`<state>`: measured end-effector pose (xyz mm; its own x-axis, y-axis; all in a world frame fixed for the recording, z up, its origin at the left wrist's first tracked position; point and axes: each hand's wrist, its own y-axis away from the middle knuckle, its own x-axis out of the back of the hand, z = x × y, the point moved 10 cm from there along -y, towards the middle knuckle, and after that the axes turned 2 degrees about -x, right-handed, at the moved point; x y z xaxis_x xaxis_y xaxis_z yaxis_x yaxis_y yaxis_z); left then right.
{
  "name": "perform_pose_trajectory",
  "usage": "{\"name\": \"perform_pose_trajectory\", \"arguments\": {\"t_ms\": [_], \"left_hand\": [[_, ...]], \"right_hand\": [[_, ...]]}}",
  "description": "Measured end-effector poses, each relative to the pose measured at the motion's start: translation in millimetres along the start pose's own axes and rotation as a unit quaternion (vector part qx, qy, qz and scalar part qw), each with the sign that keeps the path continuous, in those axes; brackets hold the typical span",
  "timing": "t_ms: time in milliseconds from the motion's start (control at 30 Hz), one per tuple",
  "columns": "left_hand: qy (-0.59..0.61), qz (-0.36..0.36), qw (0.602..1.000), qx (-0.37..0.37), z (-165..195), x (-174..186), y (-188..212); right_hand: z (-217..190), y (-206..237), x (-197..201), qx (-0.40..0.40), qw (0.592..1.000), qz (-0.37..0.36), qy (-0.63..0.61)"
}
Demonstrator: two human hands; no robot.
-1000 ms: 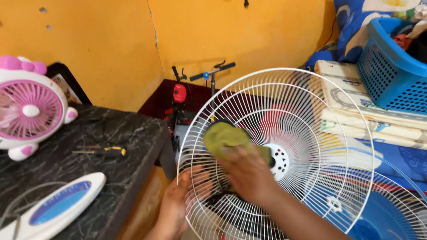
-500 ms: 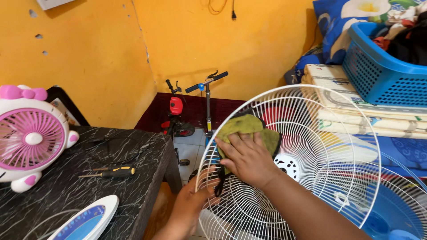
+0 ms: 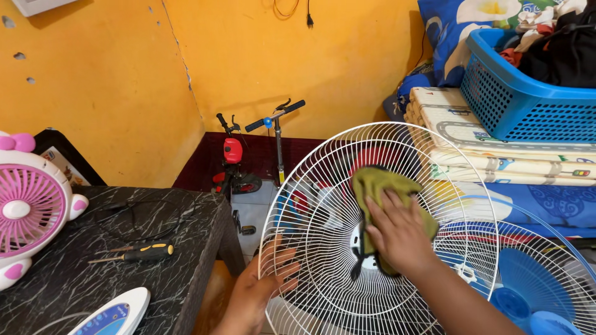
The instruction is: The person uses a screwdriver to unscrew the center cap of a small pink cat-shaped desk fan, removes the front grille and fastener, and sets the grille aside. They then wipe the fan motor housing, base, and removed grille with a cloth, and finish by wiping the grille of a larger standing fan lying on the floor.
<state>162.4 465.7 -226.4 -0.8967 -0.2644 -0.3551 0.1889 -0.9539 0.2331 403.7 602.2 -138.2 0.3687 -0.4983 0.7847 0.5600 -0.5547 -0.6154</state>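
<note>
1. Left hand: fingers curled round the lower-left rim of the white wire fan grille, gripping it from behind. The grille stands roughly upright, just right of the black marble-pattern table. The hold has stayed at the same part of the rim over the last second.

2. Right hand: pressed flat, fingers spread, pinning a green cloth against the grille's face above the hub. It is a flat press, not a closed fist. A second ago the cloth sat left of the hub; it now lies higher and to the right, so the wiping has worked across the upper wires. The lower wires appear not yet covered, though dust cannot be judged at this resolution.

3. Behind the grille, lower right: a blue fan with its own guard, untouched.

4. On the table, left of the grille: a yellow-and-black screwdriver, a white-and-blue panel, and a pink desk fan.

5. Beyond the grille: two toy scooters against the orange wall; a blue basket on folded mats.
</note>
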Motion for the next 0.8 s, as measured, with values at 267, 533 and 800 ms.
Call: {"name": "perform_pose_trajectory", "arguments": {"t_ms": [267,533,800], "left_hand": [[-0.017,-0.115,0.993,0.000,-8.7,-34.5,-4.4],[0.012,-0.137,0.990,-0.041,-11.4,-19.7,-13.7],[-0.040,-0.127,0.991,-0.006,-12.9,-25.5,-13.0]], "right_hand": [[-4.4,-92.1,28.6,-0.172,0.972,0.137,-0.080],[-161.4,-64.4,5.4,0.148,0.963,-0.159,-0.161],[-10.7,-99.0,63.5,-0.118,0.971,0.206,-0.014]]}}
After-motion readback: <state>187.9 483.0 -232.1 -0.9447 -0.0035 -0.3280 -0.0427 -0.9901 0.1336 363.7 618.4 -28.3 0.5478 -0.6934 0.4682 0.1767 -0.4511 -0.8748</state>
